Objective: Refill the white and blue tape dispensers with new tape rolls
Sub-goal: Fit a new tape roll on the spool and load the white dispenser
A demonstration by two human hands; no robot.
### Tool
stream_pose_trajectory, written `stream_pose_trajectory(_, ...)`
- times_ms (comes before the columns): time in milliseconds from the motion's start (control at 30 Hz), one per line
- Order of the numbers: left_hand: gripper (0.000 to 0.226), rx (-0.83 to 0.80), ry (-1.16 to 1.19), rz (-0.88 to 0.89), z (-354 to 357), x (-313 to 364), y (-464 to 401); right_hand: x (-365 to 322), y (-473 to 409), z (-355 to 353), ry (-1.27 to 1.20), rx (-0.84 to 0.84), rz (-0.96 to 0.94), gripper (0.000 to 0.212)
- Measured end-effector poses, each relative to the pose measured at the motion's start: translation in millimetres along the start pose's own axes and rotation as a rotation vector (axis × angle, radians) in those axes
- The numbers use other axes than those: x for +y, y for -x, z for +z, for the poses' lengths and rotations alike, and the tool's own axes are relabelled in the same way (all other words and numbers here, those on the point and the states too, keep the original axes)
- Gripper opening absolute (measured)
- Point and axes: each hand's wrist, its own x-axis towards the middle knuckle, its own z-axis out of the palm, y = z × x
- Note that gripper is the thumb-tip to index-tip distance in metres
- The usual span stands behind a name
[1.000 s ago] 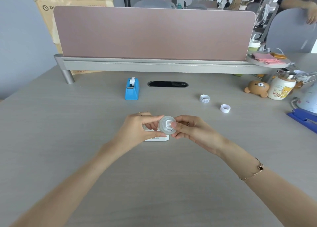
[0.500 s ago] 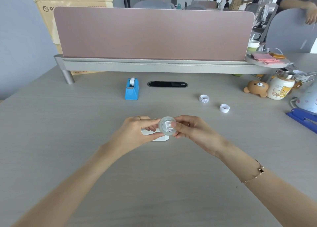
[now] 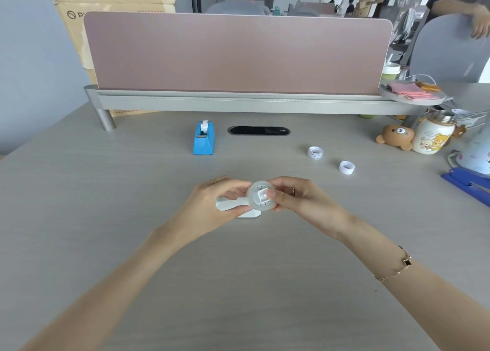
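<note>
Hardly anything has shifted since a second ago: both hands hold the same pose, and the white tape dispenser (image 3: 238, 207) under them sits a touch more in view at its left end.

From the head camera I see my left hand (image 3: 212, 204) and right hand (image 3: 299, 199) meeting at mid-table, fingers curled narrow, pinching a clear glossy tape roll (image 3: 261, 197) with a white hub from both sides. My left hand covers much of the dispenser, a smooth, angular block of white plastic lying on the wood-grain table (image 3: 132, 218).

Farther off and to the left stands the blue tape dispenser (image 3: 203, 138), wedge-shaped, with a white roll in it. Far right lie two small white rings (image 3: 315, 153) (image 3: 346, 167), well apart from my hands. A pink panel (image 3: 238, 53) closes the far edge; a bear toy (image 3: 395, 135) and a printed jar (image 3: 433, 135) sit at far right.
</note>
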Motion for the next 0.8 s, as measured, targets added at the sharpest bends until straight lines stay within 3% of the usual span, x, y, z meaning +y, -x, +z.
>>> stream_pose_trajectory(133, 0.033, 0.052, -0.021, -0.044, 0.1, 0.0, 3.2, 1.6, 0.5, 1.2, 0.001, 0.003, -0.011, 0.023)
stream_pose_trajectory(233, 0.043, 0.086, 0.017, -0.060, 1.7, 1.4, 5.0, 2.4, 0.9, 1.7, -0.004, 0.014, -0.013, 0.024)
stream_pose_trajectory(433, 0.047, 0.036, 0.113, -0.077, 2.4, 2.4, 2.2, 2.8, 2.9, 3.7, 0.018, 0.002, -0.021, 0.023)
stream_pose_trajectory(800, 0.020, 0.164, 0.192, -0.167, 4.5, 1.7, 4.7, 1.8, 1.8, 5.7, 0.004, 0.053, -0.057, 0.025)
